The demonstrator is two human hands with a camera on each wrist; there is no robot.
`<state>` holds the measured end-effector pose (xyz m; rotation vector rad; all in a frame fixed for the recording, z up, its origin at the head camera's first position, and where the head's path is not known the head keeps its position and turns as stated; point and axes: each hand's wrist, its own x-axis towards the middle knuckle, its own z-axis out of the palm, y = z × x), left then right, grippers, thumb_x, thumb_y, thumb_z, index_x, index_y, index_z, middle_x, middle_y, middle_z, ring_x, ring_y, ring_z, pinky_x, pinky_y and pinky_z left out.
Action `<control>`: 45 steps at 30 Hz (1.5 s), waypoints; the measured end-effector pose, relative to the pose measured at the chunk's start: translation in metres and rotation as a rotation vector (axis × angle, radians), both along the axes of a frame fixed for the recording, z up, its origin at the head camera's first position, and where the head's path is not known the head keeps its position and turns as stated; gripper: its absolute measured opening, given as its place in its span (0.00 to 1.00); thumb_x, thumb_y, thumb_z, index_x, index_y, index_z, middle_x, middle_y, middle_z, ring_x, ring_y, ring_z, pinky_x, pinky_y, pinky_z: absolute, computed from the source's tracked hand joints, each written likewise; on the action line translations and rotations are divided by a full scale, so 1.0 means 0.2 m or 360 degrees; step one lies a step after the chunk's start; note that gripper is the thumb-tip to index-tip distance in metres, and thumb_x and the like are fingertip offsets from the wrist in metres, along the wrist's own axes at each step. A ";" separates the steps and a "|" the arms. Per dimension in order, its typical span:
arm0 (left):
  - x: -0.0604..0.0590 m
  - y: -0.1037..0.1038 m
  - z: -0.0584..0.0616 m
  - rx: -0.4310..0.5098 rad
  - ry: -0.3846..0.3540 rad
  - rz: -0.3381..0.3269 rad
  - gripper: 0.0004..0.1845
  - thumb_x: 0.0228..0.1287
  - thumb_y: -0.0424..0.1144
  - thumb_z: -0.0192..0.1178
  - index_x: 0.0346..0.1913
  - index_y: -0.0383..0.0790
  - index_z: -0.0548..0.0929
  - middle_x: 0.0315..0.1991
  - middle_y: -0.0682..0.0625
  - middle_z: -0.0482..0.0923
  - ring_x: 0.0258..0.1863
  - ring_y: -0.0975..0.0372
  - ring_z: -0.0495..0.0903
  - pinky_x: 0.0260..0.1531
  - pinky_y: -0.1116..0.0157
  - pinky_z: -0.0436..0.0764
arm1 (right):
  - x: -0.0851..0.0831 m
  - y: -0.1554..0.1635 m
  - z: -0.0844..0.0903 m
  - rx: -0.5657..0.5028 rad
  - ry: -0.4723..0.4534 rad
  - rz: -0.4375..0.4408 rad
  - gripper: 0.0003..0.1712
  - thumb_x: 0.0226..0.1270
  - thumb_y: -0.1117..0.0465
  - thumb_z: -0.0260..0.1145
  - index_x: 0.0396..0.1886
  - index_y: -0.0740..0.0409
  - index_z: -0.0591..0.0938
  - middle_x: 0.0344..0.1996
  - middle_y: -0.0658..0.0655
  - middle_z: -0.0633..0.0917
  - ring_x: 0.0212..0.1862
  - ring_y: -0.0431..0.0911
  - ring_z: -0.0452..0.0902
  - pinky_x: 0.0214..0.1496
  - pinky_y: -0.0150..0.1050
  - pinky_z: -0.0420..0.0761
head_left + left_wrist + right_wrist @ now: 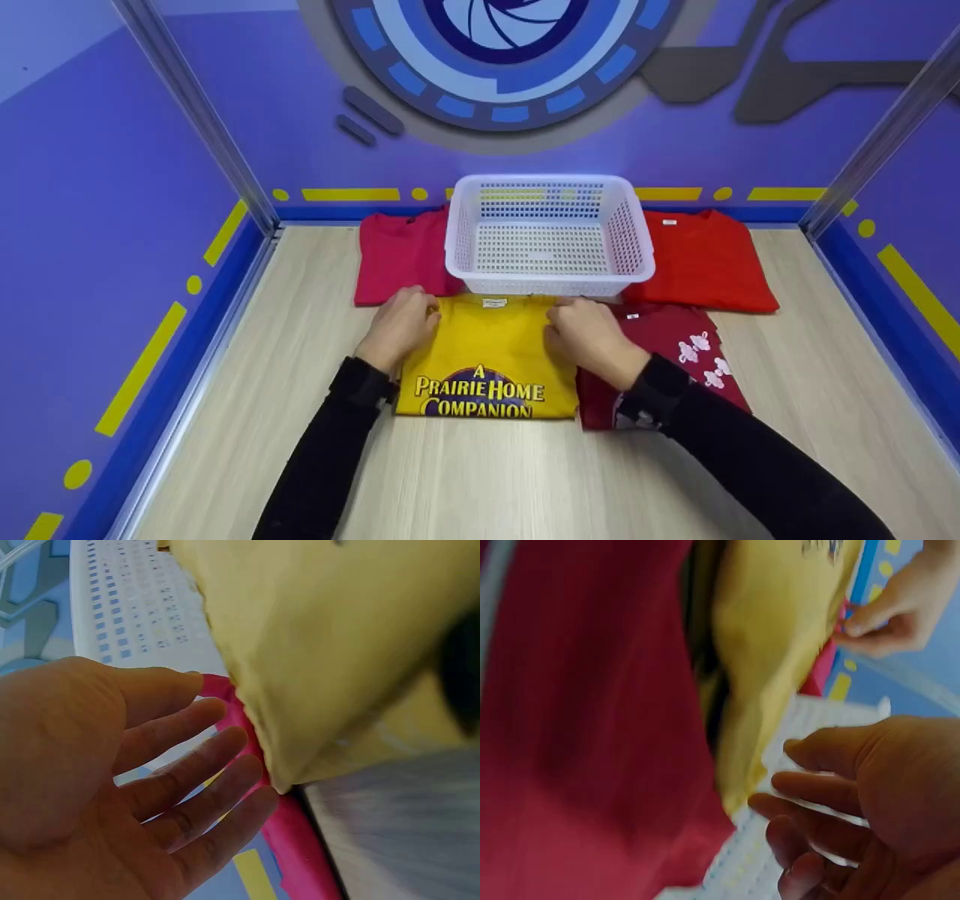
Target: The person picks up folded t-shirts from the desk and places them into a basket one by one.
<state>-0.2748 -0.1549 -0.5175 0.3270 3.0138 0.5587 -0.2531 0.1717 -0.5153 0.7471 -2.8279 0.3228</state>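
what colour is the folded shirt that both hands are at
Yellow shirt, with purple-and-white lettering; clearest in the head view.

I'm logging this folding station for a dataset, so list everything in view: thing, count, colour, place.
white perforated plastic basket: one, white, at the back centre of the table, resting partly on the shirts.
yellow folded T-shirt printed "A Prairie Home Companion": one, yellow, front centre, under both hands.
dark red folded shirt with pink flowers: one, right of the yellow one.
crimson folded shirt: one, back left.
bright red folded shirt: one, back right.
light wooden table: one, pale wood.
purple booth walls: purple, yellow marks, on three sides.
left hand: on the yellow shirt's left top corner.
right hand: on its right top edge.
black sleeves: two.
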 end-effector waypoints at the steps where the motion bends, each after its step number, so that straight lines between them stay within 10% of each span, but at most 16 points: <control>1: -0.01 0.00 -0.01 -0.0012 -0.0013 0.0005 0.12 0.79 0.40 0.67 0.56 0.39 0.93 0.49 0.44 0.84 0.52 0.49 0.81 0.63 0.53 0.83 | -0.01 -0.02 -0.01 0.0019 -0.0015 -0.0016 0.16 0.69 0.63 0.72 0.19 0.56 0.82 0.21 0.58 0.82 0.25 0.59 0.83 0.28 0.56 0.83; 29: -0.02 -0.02 -0.02 -0.0172 -0.0047 -0.0077 0.09 0.77 0.35 0.67 0.52 0.37 0.93 0.46 0.43 0.86 0.48 0.48 0.84 0.57 0.52 0.85 | -0.04 -0.04 -0.10 0.0043 -0.0047 -0.0042 0.13 0.70 0.59 0.74 0.24 0.55 0.88 0.28 0.59 0.87 0.30 0.60 0.86 0.30 0.56 0.84; 37: -0.05 -0.03 -0.02 -0.0165 0.0137 0.0062 0.09 0.77 0.33 0.64 0.44 0.37 0.94 0.43 0.40 0.88 0.48 0.44 0.84 0.52 0.50 0.86 | -0.06 -0.06 -0.09 0.0025 0.0187 -0.0135 0.08 0.64 0.64 0.75 0.42 0.61 0.92 0.31 0.62 0.88 0.28 0.62 0.84 0.26 0.57 0.84; 45: -0.06 -0.03 -0.05 -0.0234 0.0152 0.0148 0.09 0.76 0.35 0.67 0.48 0.33 0.93 0.45 0.37 0.88 0.51 0.41 0.86 0.52 0.46 0.88 | -0.10 -0.12 -0.10 0.0248 0.0032 -0.0203 0.09 0.63 0.63 0.73 0.36 0.67 0.89 0.31 0.64 0.88 0.30 0.63 0.86 0.33 0.60 0.88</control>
